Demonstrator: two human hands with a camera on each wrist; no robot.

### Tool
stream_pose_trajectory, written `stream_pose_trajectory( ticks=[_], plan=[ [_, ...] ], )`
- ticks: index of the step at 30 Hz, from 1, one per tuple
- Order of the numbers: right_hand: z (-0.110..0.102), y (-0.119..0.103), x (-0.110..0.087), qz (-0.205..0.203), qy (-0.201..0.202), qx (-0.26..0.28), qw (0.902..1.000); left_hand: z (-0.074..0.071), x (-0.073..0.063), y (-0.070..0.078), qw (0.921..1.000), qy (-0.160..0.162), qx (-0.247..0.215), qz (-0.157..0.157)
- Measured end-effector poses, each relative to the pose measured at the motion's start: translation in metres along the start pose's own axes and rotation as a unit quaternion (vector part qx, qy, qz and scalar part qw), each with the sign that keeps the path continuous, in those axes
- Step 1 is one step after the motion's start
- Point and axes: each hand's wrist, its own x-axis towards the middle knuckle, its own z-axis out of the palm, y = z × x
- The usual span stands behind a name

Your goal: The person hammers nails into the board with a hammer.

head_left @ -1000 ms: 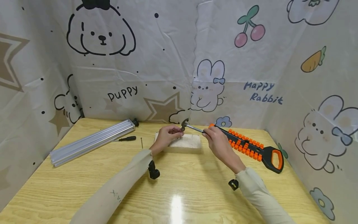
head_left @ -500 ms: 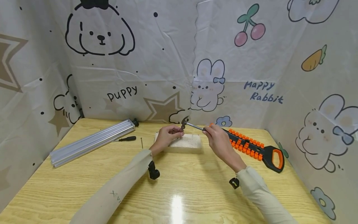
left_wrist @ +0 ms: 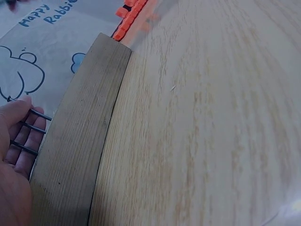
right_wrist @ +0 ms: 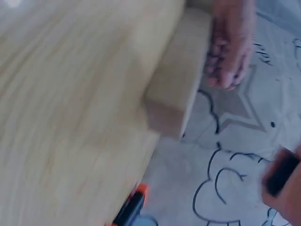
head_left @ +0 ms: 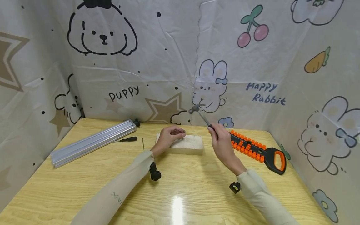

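Note:
My left hand point(head_left: 168, 139) rests at the left end of a pale wooden block point(head_left: 191, 144). In the left wrist view its thumb and forefinger pinch a nail point(left_wrist: 41, 114) whose tip meets the block; two more dark shafts point(left_wrist: 33, 127) show beside the other fingers. My right hand point(head_left: 222, 145) grips a claw hammer point(head_left: 194, 109) by its dark handle, the head raised above and behind the block. In the right wrist view, only a blurred part of that hand and the black handle point(right_wrist: 281, 173) show.
A loose nail point(head_left: 142, 143) lies left of the block. Farther left are a screwdriver point(head_left: 129, 139) and a long silver metal profile point(head_left: 94, 142). A black tool with orange clips point(head_left: 253, 148) and a loop handle lies at the right. Printed cloth walls stand behind the table.
The hammer head was low at the left fingertips; it has now swung up, away from them, as the right hand tilted back. The left hand has stayed in place.

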Motion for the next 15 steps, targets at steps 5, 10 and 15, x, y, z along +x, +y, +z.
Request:
stream_pose_trajectory(
  ticks=[5, 10, 15],
  plan=[
    [0.0027, 0.0043, -0.0087, -0.015, -0.080, -0.060, 0.9949, 0.0007, -0.0005, -0.0002, 1.0000, 0.004, 0.003, 0.000],
    [0.0030, 0.0059, -0.0053, -0.025, -0.043, -0.039, 0.9980, -0.0002, -0.0015, 0.0003, 1.0000, 0.005, 0.003, -0.002],
    [0.0025, 0.0043, -0.0024, -0.024, -0.052, -0.043, 0.9974, 0.0002, 0.0004, 0.0005, 1.0000, 0.004, 0.001, -0.002]
  ],
)
